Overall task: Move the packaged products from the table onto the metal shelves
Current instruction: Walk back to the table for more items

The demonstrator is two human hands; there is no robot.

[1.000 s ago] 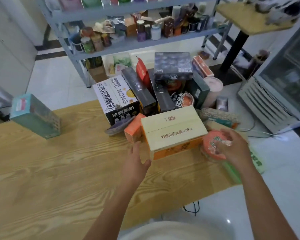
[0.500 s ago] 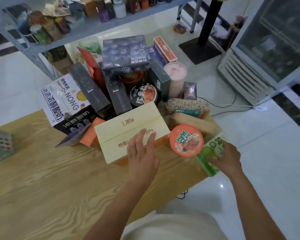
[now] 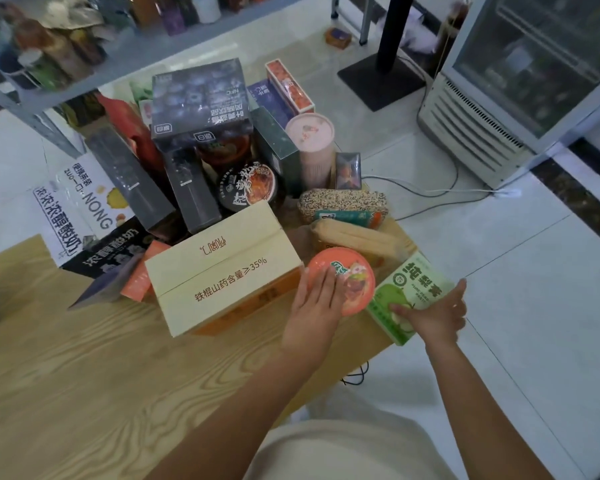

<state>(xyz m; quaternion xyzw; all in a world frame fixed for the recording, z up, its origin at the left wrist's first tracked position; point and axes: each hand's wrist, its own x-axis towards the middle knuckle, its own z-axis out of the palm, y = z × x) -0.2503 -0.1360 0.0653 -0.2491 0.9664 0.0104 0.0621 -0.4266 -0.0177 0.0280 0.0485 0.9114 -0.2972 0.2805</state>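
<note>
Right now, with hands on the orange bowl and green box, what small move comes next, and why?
Probably curl the left hand round the orange bowl: its fingers only lie flat on top, while the right hand holds the green box. Then both can go to the shelf.

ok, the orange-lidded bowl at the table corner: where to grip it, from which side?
Have the left hand span the round rim of the orange-lidded bowl, fingers across the top, from above and the near side. Its flat lid faces up; the cream box crowds its left and the green box its right, so those walls look hard to reach.
</note>
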